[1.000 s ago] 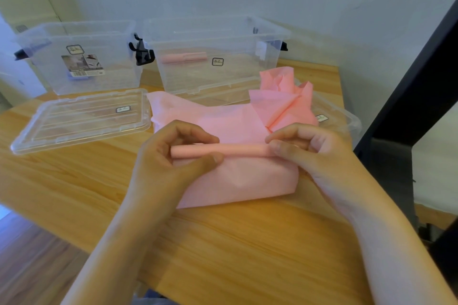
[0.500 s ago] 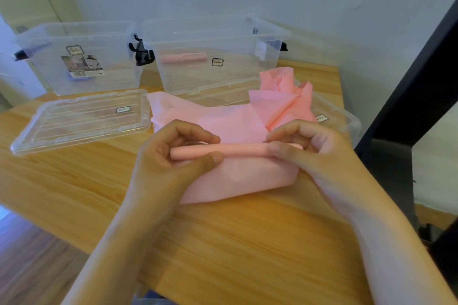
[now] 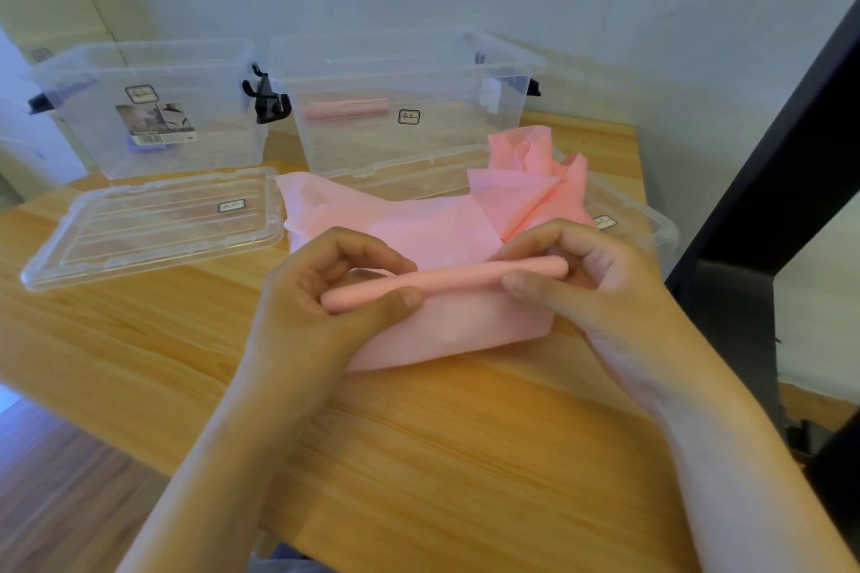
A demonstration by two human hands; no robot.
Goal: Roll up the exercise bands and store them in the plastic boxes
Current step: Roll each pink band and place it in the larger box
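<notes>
Nothing legible: logo label (image 3: 409,116) on right box (image 3: 446,149), barcode sticker (image 3: 158,124) on left box (image 3: 228,107), both blurred.

the left forearm (image 3: 218,442) and right forearm (image 3: 702,428) come in bare from the near side of the pink roll (image 3: 458,280), angled toward each other. the left hand (image 3: 321,293) pinches the roll's left end, thumb on the near side and fingers curled over the far side. the right hand (image 3: 600,288) grips the right end likewise (index finger arched over the top).
</notes>
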